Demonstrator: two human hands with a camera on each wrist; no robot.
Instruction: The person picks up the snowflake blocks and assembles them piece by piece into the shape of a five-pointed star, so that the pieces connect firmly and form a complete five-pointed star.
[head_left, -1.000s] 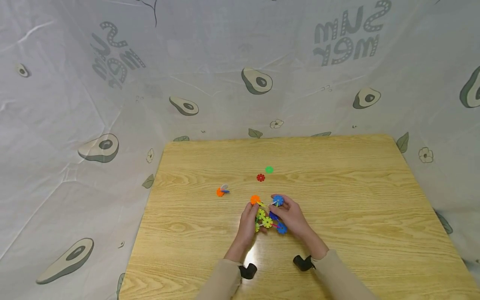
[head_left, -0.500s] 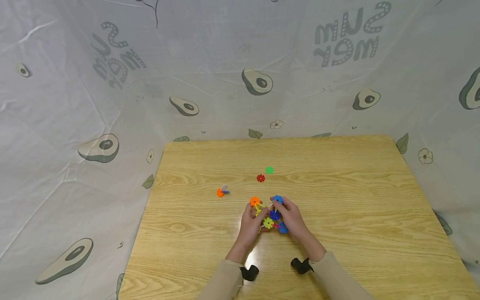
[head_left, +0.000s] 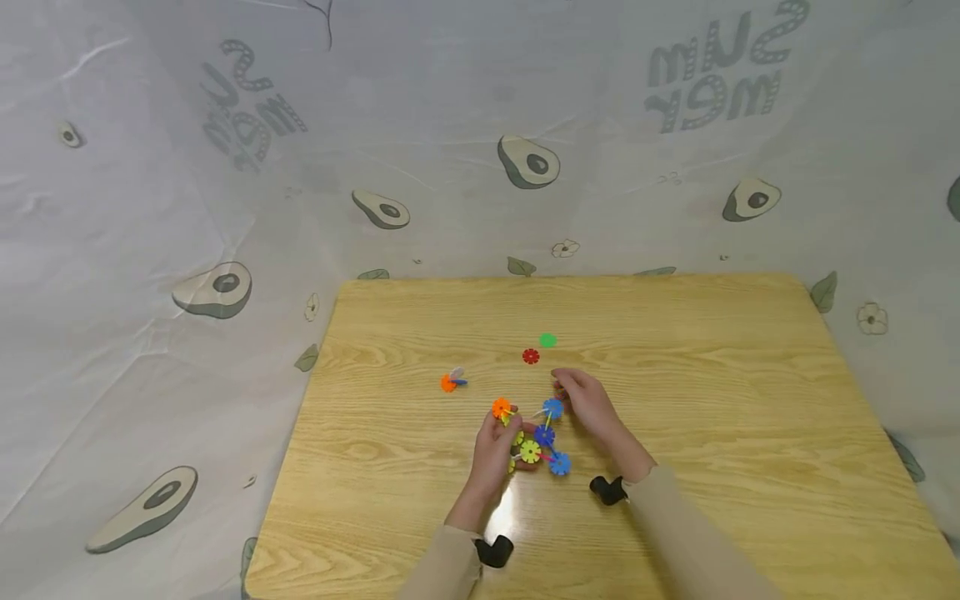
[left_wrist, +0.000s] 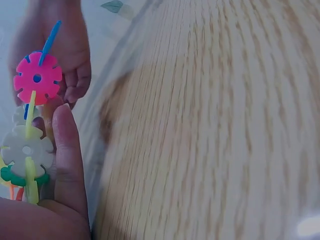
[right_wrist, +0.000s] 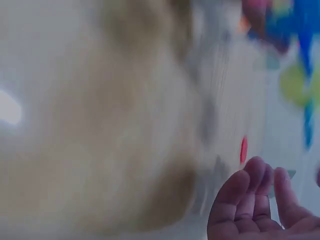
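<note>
My left hand [head_left: 491, 458] grips a linked structure of plastic notched discs, with thumb and fingers around its left side. Yellow [head_left: 530, 452], orange [head_left: 501, 407] and blue notched discs [head_left: 559, 463] show in the head view. In the left wrist view, a pink notched disc [left_wrist: 37, 78] and a whitish one [left_wrist: 27, 152] stand by the fingers; the palm hides part of the structure. My right hand [head_left: 595, 411] is apart from it, just beyond its right side, fingers loosely bent. Nothing shows between its fingers in the right wrist view. Nearest ahead lies a red notched disc [head_left: 531, 357].
A green disc [head_left: 548, 341] lies just behind the red one. To the left sits a small joined cluster with an orange disc [head_left: 448, 383], a blue one and a clear one. A patterned curtain [head_left: 442, 125] hangs behind the wooden table [head_left: 675, 333].
My right hand has let go of the structure and moved forward, toward the red disc. The left hand keeps its grip, with the structure shifted slightly. The head view has turned a little left.
</note>
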